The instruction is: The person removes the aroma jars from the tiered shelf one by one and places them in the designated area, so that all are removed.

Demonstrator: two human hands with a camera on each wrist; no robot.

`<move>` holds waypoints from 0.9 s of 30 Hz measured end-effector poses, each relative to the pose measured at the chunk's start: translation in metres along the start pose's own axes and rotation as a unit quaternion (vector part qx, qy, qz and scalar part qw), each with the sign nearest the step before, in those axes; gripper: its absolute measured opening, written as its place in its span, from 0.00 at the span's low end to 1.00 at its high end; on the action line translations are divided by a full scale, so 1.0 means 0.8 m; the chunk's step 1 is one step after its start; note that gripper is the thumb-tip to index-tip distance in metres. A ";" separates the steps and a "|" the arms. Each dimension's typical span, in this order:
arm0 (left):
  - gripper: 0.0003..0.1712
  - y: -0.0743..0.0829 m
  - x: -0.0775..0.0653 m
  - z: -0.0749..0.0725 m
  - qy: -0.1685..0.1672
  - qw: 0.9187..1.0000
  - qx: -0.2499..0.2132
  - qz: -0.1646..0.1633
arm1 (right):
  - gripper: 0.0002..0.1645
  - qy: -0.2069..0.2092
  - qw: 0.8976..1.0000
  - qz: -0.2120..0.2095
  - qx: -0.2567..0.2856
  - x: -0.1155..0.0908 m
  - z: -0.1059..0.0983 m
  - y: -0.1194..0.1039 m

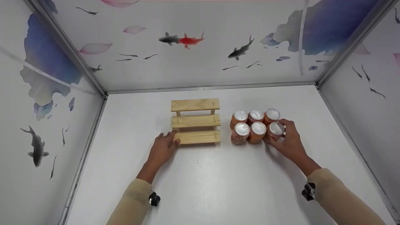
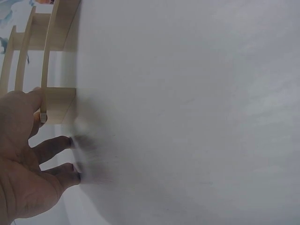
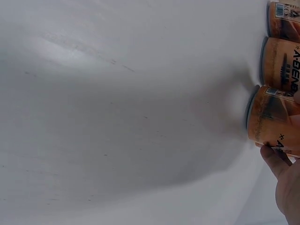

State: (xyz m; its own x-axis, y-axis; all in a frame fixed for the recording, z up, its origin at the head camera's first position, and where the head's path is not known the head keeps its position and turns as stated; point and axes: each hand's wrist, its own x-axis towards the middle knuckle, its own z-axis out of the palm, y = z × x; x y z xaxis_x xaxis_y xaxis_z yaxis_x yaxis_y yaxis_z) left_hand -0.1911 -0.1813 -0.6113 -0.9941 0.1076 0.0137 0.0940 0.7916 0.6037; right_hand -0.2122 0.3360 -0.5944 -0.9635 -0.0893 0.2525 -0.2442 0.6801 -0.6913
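A small wooden three-step stand [image 1: 196,121] sits near the middle of the white table. My left hand [image 1: 162,149] pinches the left end of its lowest step. In the left wrist view, the thumb [image 2: 35,97] lies along the step's end while two fingertips reach down to the tabletop. Right of the stand, several orange cans with silver lids are grouped upright in two rows. Around the front right can [image 1: 275,129] curl the thumb and fingers of my right hand [image 1: 290,142]. The right wrist view shows that can's printed side [image 3: 272,119], its base at the tabletop.
Beside the held can stands the front middle can [image 1: 257,132], with the front left can [image 1: 240,134] next to it. White panels with painted fish [image 1: 187,40] enclose the table [image 1: 206,187] at the back and both sides. Dark devices [image 1: 154,199] sit at both wrists.
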 end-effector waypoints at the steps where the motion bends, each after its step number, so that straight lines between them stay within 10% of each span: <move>1: 0.35 0.000 0.000 0.000 -0.001 1.000 -0.003 0.001 | 0.55 0.000 1.000 -0.001 0.002 0.000 0.001 0.001; 27: 0.35 0.002 -0.004 -0.001 -0.009 1.000 -0.008 -0.013 | 0.55 0.006 1.000 0.007 0.002 -0.001 0.007 0.002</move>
State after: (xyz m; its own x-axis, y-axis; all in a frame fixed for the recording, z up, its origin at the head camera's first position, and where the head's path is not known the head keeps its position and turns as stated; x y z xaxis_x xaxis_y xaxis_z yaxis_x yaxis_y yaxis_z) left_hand -0.1882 -0.1806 -0.6100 -0.9950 0.0987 -0.0160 0.0679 0.7849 0.6159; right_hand -0.2122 0.3333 -0.5999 -0.9652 -0.0710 0.2517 -0.2318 0.6783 -0.6973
